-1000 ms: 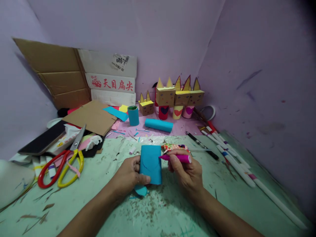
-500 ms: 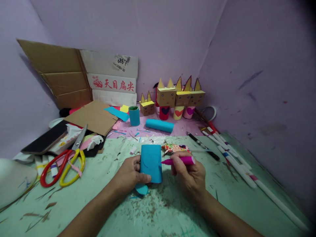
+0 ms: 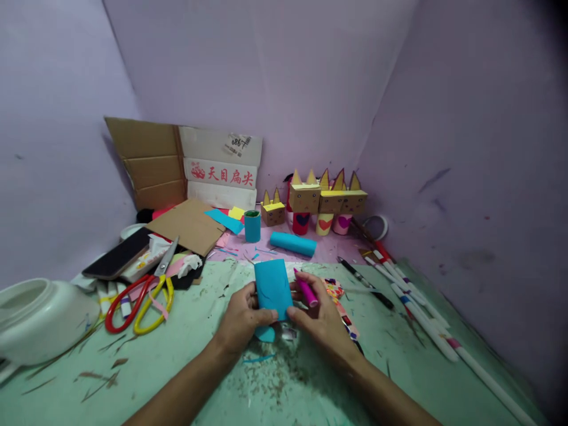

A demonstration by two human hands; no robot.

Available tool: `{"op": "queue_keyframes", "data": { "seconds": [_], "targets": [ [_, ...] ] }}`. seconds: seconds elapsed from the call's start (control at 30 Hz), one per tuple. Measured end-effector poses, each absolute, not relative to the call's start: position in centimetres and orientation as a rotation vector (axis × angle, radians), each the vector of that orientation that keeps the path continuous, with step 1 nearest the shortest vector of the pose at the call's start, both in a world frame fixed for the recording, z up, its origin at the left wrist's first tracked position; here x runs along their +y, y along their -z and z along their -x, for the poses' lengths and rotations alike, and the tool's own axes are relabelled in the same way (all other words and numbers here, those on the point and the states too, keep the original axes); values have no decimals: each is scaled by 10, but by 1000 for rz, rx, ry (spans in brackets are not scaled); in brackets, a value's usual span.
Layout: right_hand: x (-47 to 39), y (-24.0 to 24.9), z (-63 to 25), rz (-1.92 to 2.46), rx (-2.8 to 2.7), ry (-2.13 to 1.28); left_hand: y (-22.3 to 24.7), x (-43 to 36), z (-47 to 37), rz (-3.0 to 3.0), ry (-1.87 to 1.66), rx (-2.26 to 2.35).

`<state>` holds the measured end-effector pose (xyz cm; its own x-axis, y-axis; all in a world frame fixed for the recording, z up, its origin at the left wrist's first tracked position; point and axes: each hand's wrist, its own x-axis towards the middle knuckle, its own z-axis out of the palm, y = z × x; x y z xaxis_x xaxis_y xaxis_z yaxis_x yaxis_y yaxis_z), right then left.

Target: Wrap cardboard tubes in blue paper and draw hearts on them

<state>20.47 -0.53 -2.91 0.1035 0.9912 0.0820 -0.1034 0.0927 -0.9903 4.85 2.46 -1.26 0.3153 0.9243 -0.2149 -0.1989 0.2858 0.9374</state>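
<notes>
A folded piece of blue paper [image 3: 271, 290] with faint curved pen lines is held up above the green table. My left hand [image 3: 246, 313] pinches its lower left side, thumb on the front. At its lower right, my right hand [image 3: 317, 316] presses a thumb on the edge while a magenta marker [image 3: 306, 291] is tucked between its fingers, tip pointing up and away. A rounded blue paper scrap [image 3: 265, 334] shows just under the folded piece. Beneath and beside my right hand lies a colourful patterned strip [image 3: 346, 316], partly hidden.
Red-and-yellow scissors [image 3: 142, 299] lie left, near a white pot [image 3: 44, 319]. Behind are a blue tube [image 3: 293, 243], an upright blue cup [image 3: 252, 226], cardboard-headed figures [image 3: 306, 199] and a cardboard sheet [image 3: 189, 225]. White-barrelled markers [image 3: 426, 316] and a black pen [image 3: 366, 283] lie right.
My right hand has shifted from pointing the marker at the paper to gripping the paper's right edge, with the marker turned upward. The paper is slightly tilted and the view has shifted.
</notes>
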Motion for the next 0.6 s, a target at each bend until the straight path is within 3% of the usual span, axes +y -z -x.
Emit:
{"op": "queue_keyframes", "data": {
  "seconds": [0.3, 0.6],
  "targets": [
    [-4, 26, -203, 1121, -1013, -1170, 14, 19, -47, -932, -903, 865],
    [0, 25, -204, 1044, -856, -1122, 12, 30, -41, -826, -1124, 1019]
  ]
}}
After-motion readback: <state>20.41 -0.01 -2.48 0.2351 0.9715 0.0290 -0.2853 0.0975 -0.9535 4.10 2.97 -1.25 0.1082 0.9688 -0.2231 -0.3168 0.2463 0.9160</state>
